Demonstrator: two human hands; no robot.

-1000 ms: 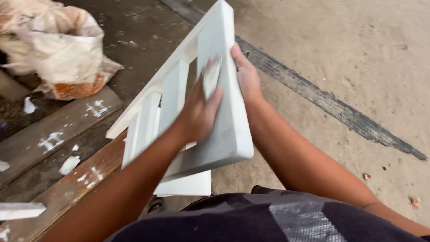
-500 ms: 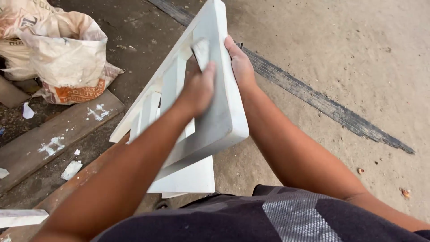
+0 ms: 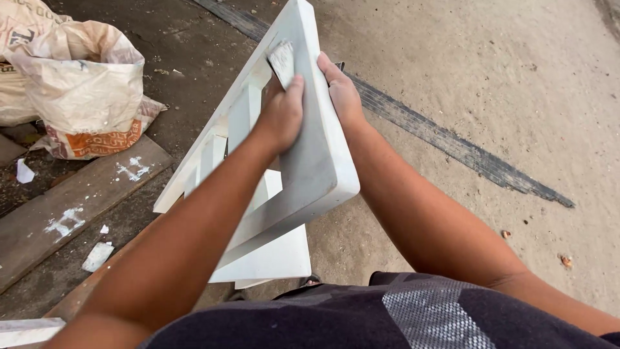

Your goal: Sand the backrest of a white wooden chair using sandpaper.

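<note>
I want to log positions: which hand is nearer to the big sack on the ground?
Left. The left hand presses a sanding pad on the white frame, towards the sack; the right hand holds the frame's far edge.

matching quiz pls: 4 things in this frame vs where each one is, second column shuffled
Things:
1 left hand
2 right hand
3 sack
4 plank

Places:
A on the ground at upper left, crumpled
B pressing a small sanding sheet on the white frame
C flat on the ground at left, with white smears
D gripping the frame's right edge

Pairs: 1-B, 2-D, 3-A, 4-C
</note>
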